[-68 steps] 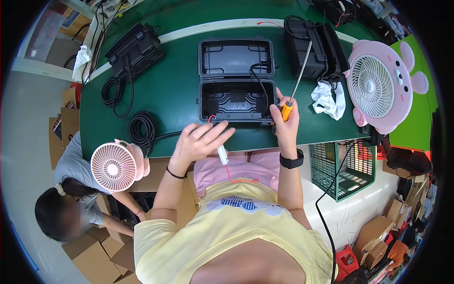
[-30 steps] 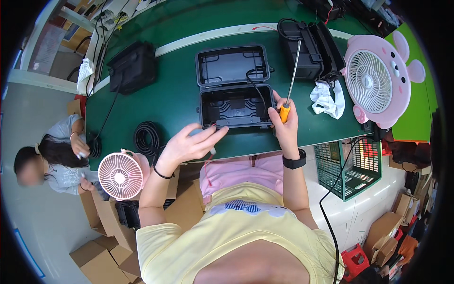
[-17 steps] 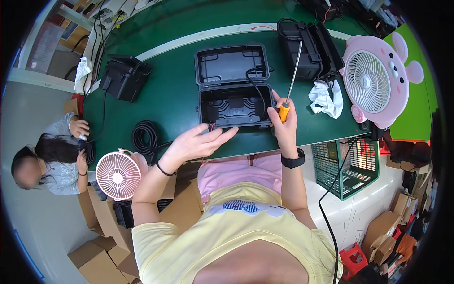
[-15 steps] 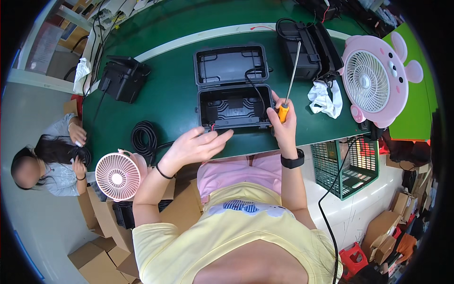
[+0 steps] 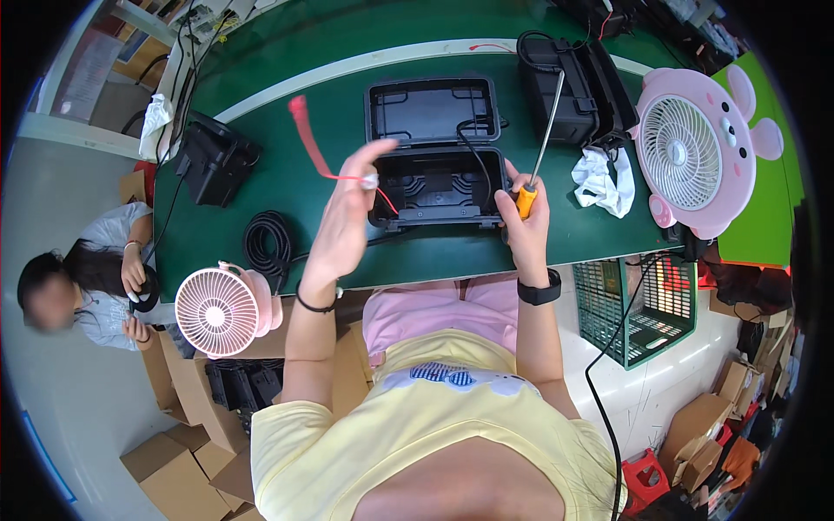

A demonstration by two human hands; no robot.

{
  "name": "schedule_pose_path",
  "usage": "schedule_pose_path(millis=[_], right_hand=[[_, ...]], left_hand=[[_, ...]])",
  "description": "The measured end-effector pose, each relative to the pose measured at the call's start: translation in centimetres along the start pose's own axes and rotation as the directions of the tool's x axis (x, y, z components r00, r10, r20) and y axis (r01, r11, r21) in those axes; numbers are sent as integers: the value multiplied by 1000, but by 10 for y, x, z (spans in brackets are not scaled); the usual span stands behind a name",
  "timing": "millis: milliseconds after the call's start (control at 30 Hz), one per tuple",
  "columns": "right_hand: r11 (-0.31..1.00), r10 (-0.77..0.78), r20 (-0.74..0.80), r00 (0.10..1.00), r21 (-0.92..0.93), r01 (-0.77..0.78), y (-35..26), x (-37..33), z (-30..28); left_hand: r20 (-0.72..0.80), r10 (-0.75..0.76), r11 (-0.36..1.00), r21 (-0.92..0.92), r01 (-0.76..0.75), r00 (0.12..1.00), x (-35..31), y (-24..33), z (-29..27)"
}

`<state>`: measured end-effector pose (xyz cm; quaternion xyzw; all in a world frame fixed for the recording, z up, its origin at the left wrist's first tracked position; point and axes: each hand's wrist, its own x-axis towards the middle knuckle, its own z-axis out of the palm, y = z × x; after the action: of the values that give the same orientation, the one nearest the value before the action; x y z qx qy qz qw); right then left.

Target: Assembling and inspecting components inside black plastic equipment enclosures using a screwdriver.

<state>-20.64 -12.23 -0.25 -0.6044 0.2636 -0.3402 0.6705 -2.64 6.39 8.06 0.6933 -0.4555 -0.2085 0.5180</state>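
An open black plastic case (image 5: 434, 143) lies on the green table (image 5: 287, 182), its lid flat behind the base. My left hand (image 5: 346, 221) is raised to the left of the case and pinches a thin red wire (image 5: 311, 148) that runs up to a red end and back down into the case. My right hand (image 5: 524, 227) rests at the case's right front corner and grips a screwdriver (image 5: 534, 165) with an orange handle, its long metal shaft pointing away from me. A black cable (image 5: 473, 152) lies inside the case.
A pink animal-shaped fan (image 5: 695, 152), a white cloth (image 5: 601, 178) and another black case (image 5: 573, 87) lie to the right. A coiled black cable (image 5: 268, 243), a black box (image 5: 213, 161) and a small pink fan (image 5: 221, 308) are on the left. A seated person (image 5: 87, 278) works at the left. A green crate (image 5: 643, 313) stands under the table.
My left hand has lifted from the case's front left edge, pulling a red wire up and to the left. My right hand keeps the screwdriver in place.
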Motion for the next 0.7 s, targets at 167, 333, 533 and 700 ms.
schedule_pose_path(millis=[167,333,533,700], right_hand=[[1000,-5,-11,1000,13,5,2,-1,4],[999,-35,-16,999,20,36,6,-1,2],[994,-91,-10,996,64,92,11,1,2],[991,-114,-6,994,72,114,14,4,0]], left_hand=[[-145,97,585,809,61,985,22,5,32],[24,110,487,870,-75,994,27,-4,40],[176,77,680,710,-181,981,23,17,61],[354,122,557,749,-359,927,15,-6,77]])
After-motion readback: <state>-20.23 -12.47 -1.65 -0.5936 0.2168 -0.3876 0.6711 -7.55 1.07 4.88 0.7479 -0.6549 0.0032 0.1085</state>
